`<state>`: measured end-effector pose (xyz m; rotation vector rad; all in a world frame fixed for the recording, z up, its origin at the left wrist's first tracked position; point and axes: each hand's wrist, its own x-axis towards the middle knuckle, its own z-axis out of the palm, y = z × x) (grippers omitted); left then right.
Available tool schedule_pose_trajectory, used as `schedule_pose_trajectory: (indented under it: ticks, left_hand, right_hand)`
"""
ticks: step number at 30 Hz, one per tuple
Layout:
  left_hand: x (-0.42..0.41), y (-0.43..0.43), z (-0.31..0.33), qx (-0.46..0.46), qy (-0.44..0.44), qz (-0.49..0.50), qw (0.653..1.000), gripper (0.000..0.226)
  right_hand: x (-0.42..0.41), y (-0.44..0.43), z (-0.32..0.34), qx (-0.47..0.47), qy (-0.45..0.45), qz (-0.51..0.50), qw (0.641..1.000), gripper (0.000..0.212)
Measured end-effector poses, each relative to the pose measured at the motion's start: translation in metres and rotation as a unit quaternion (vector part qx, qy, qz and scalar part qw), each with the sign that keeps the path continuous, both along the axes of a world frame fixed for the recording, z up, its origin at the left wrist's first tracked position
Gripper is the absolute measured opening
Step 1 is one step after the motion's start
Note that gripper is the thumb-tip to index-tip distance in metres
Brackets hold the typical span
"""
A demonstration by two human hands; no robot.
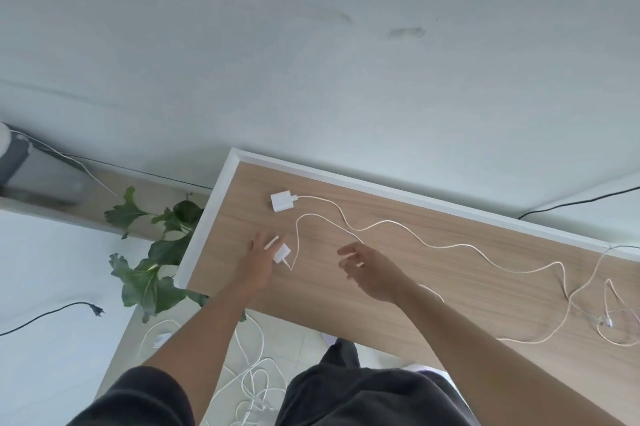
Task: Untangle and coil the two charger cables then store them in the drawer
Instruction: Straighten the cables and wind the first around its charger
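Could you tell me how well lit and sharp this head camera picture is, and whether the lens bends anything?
In the head view the light is soft and even, with only faint shadows under the hands; the left hand and right hand look slightly motion-blurred, while the far charger plug is fairly crisp; the wide lens tilts and bows the wooden table edge, and the white cables wash out somewhat.

A home room: wood-topped desk [381, 287] against white wall [311, 62]; leafy houseplant [156, 252]; tiled floor [304, 346]
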<state>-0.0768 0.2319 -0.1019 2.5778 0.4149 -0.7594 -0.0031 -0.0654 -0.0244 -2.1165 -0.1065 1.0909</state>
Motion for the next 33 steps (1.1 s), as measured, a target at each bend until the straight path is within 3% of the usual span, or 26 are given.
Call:
schedule_pose_trajectory:
  ticks: [3, 7, 13, 18, 21, 26, 33]
  left_hand:
    - [0.003, 0.001, -0.015, 0.046, 0.018, -0.035, 0.998, 0.086]
    - [-0.004, 0.001, -0.019, 0.056, 0.023, -0.05, 0.997, 0.072]
    - [-0.009, -0.005, 0.003, -0.171, -0.026, 0.007, 0.985, 0.053]
    - [-0.006, -0.02, 0.052, -0.333, -0.027, 0.09, 0.938, 0.05]
    - [-0.003, -0.032, 0.074, -0.408, -0.036, 0.14, 0.901, 0.046]
    - [0.004, -0.052, 0.108, -0.534, -0.032, 0.2, 0.821, 0.031]
    - [0.02, -0.076, 0.156, -0.647, 0.001, 0.206, 0.734, 0.04]
  right_hand:
    - [-0.004, 0.027, 0.011, 0.01, -0.007, 0.031, 0.999, 0.033]
    - [-0.013, 0.055, 0.015, 0.008, -0.009, 0.081, 0.997, 0.042]
    - [-0.025, 0.058, 0.015, -0.005, -0.039, 0.138, 0.99, 0.048]
    - [-0.019, 0.036, 0.03, -0.006, -0.094, 0.088, 0.992, 0.044]
    - [-0.01, 0.021, 0.048, 0.003, -0.104, 0.004, 0.995, 0.035]
    - [0.005, -0.001, 0.08, 0.059, -0.127, -0.059, 0.988, 0.058]
    - [0.018, -0.02, 0.111, 0.105, -0.163, -0.086, 0.977, 0.017]
